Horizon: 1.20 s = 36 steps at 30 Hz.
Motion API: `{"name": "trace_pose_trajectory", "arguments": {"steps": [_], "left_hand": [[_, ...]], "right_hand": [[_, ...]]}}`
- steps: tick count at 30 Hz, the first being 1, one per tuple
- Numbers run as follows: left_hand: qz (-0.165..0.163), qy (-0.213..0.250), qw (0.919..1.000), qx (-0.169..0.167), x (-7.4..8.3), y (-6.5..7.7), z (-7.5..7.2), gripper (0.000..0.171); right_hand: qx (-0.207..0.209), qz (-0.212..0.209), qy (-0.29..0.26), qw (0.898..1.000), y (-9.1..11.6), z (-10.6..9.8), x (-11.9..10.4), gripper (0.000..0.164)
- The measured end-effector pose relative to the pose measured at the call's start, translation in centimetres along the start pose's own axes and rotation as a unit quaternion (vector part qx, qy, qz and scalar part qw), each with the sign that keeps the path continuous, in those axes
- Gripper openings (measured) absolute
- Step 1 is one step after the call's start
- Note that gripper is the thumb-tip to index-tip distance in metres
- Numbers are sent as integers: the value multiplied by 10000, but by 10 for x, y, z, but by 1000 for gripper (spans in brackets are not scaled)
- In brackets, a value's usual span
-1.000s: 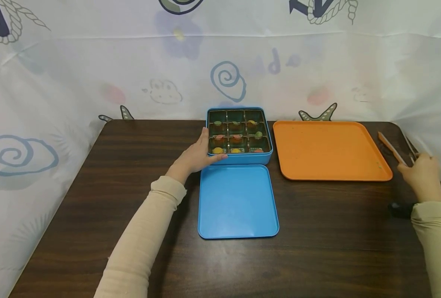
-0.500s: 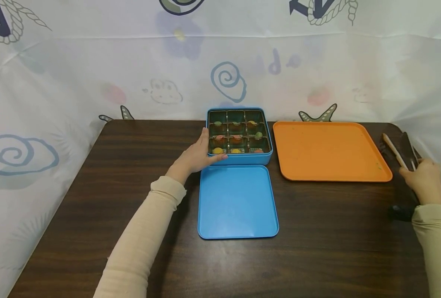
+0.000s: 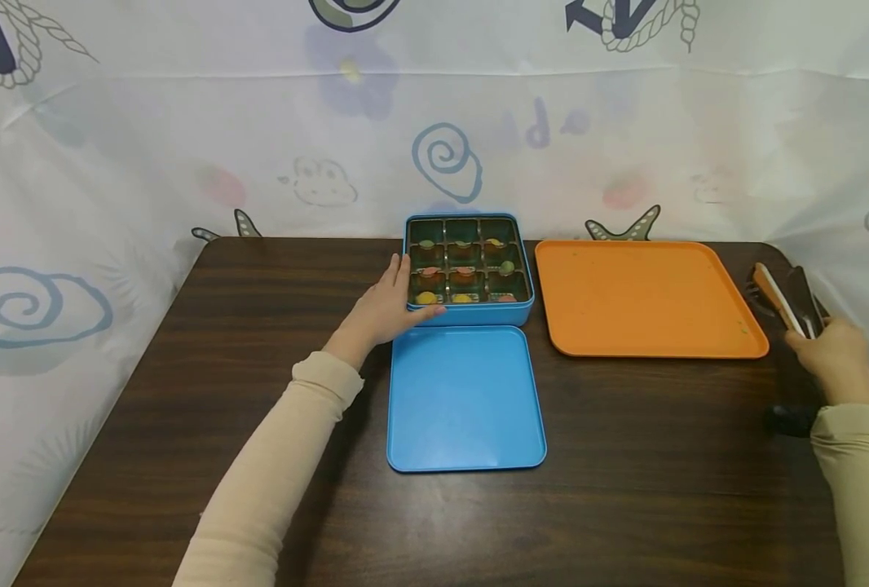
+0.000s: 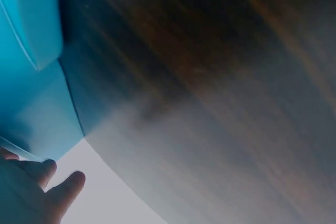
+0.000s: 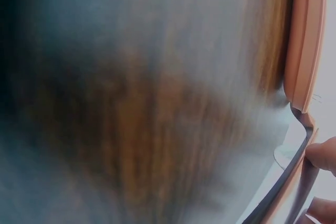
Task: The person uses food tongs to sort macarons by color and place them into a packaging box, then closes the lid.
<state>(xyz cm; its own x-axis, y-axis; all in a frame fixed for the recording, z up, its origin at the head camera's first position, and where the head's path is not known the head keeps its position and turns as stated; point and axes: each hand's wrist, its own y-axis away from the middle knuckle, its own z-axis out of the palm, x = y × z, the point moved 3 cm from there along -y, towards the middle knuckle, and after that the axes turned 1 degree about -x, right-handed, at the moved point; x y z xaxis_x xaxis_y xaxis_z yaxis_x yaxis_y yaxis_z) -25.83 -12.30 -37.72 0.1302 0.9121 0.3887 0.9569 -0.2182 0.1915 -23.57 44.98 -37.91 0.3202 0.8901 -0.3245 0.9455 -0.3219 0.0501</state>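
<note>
My left hand point(image 3: 379, 318) rests at the front left corner of a blue box point(image 3: 478, 315), fingers straight along its left side and thumb stretched over the front edge. Inside the box, a clear divider makes several compartments holding small pieces, green, yellow and pink, such as a green one point(image 3: 506, 267). Directly in front lies a flat blue lid point(image 3: 467, 399). At the far right, my right hand point(image 3: 838, 359) grips metal tongs point(image 3: 775, 297), their two arms pointing away and slightly apart, nothing between the tips. In the right wrist view the thumb presses on the tongs point(image 5: 294, 182).
An orange tray point(image 3: 650, 297) lies between the box and the tongs, with a few tiny specks on it. Dark wood tabletop point(image 3: 625, 489) runs beneath everything. A printed white cloth point(image 3: 258, 122) hangs along the back and both sides.
The tongs have been raised and turned a little, and their arms now stand closer together. My right hand has barely shifted; the left hand, box, lid and tray stay put.
</note>
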Motion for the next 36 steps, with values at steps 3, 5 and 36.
{"name": "trace_pose_trajectory", "arguments": {"steps": [3, 5, 36], "left_hand": [[66, -112, 9999, 83, 1, 3, -2, 106], [113, -175, 9996, 167, 1, 7, -5, 103], [2759, -2158, 9365, 171, 0, 102, -4, 42]], "right_hand": [[-37, 23, 55, 10000, 1, 0, 0, 53], [-42, 2, 115, 9999, 2, 1, 0, 57], [-580, -5665, 415, 8210, 127, 48, -221, 51]]}}
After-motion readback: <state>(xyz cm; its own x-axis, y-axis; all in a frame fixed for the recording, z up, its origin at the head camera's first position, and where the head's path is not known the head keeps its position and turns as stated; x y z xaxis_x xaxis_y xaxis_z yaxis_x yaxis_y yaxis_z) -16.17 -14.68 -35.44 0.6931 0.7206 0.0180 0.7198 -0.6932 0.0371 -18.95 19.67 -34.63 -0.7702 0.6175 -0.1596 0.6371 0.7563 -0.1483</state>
